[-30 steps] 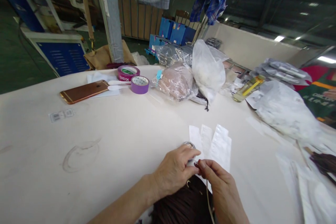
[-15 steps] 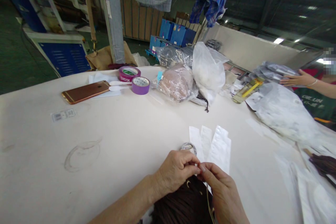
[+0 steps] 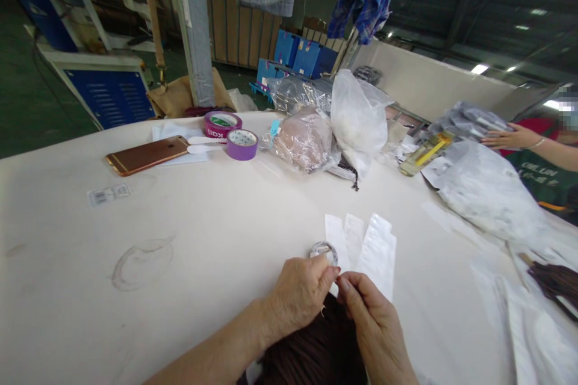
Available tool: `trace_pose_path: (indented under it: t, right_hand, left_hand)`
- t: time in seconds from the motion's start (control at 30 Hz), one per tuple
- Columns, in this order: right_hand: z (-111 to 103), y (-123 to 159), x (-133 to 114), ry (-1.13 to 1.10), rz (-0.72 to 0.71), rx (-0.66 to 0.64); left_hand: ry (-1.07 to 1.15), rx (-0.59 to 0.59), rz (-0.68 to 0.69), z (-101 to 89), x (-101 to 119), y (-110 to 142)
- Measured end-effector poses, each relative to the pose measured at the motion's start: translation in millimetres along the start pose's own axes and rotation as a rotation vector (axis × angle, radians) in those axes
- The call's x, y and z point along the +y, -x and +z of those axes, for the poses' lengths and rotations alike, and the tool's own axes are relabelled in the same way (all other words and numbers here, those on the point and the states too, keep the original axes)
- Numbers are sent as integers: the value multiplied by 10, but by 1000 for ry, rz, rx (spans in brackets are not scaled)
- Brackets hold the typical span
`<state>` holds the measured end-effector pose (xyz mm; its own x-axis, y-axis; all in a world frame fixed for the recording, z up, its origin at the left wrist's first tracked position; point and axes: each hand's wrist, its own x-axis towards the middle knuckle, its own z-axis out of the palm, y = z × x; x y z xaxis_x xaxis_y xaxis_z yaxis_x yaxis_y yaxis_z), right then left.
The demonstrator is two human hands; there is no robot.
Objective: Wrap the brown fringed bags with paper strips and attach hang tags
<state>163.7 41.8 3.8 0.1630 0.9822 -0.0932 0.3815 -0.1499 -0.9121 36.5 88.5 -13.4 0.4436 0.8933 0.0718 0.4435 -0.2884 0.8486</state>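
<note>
My left hand [image 3: 302,292] is closed, its thumb and finger pinched together above a dark brown bundle [image 3: 316,346] that looks like gathered cloth or cords. Close beside it my right hand [image 3: 372,316] also pinches, the fingertips of both hands nearly touching. Whatever lies between the fingers is too small to make out. A small gold-coloured curve shows on the bundle under my left hand. Just beyond my knuckles lies a small round greyish ring-like thing [image 3: 326,248], partly covered. White strips [image 3: 376,246] are fanned out on the table behind my hands.
On the white table [image 3: 203,252] lie a phone [image 3: 149,155], two tape rolls [image 3: 242,145], and a barcode label [image 3: 109,194]. Farther back stand plastic-wrapped goods [image 3: 304,139] and a white bag [image 3: 359,117]. At right, a co-worker's hand [image 3: 510,137] touches grey packages; brown cords [image 3: 553,286] lie nearer.
My left hand has turned slightly, and its fingers have closed in more. The light thin cord that hung below my right hand no longer shows. Grey packages by the co-worker's hand have shifted.
</note>
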Motion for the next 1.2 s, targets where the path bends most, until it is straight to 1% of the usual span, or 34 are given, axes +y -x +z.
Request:
trace_pose_path:
  t: [0.1, 0.33, 0.4, 0.53, 0.63, 0.7, 0.77, 0.8, 0.83, 0.97, 1.0, 1.1, 1.17, 1.2]
  right_hand:
    - [3, -6, 13, 47, -61, -44]
    - [33, -30, 31, 139, -88, -40]
    - [36, -32, 51, 194, -97, -29]
    - [25, -26, 125, 257, -136, -19]
    - [17, -17, 157, 263, -156, -90]
    - [13, -9, 155, 258, -162, -123]
    - [8, -2, 144, 252, -165, -135]
    - [4, 0, 140, 248, -165, -142]
    - [0, 0, 138, 244, -165, -151]
    - [-17, -7, 157, 245, -140, -182]
    - [-21, -9, 166, 247, -131, -193]
    - [-26, -7, 184, 241, -109, -223]
    - [-26, 2, 188, 236, -98, -233]
    - [-26, 8, 188, 231, -96, -235]
  left_hand:
    - [72, -3, -68, -11, -8, -15]
    - [107, -58, -119, -9, -25, -37]
    - [116, -42, -161, -33, -31, -51]
    - [-18, 61, -338, -71, -60, -82]
    - [-101, 28, -399, -49, -78, -107]
    - [-117, 5, -420, -24, -76, -134]
    - [-117, 11, -441, -17, -63, -174]
    - [-96, -1, -448, -23, -56, -196]
    - [-56, -40, -454, -36, -51, -219]
    - [156, -325, -490, -122, -73, -280]
    - [200, -368, -501, -143, -88, -284]
    - [279, -411, -515, -192, -118, -276]
    - [251, -416, -498, -208, -104, -262]
    - [208, -392, -483, -208, -86, -255]
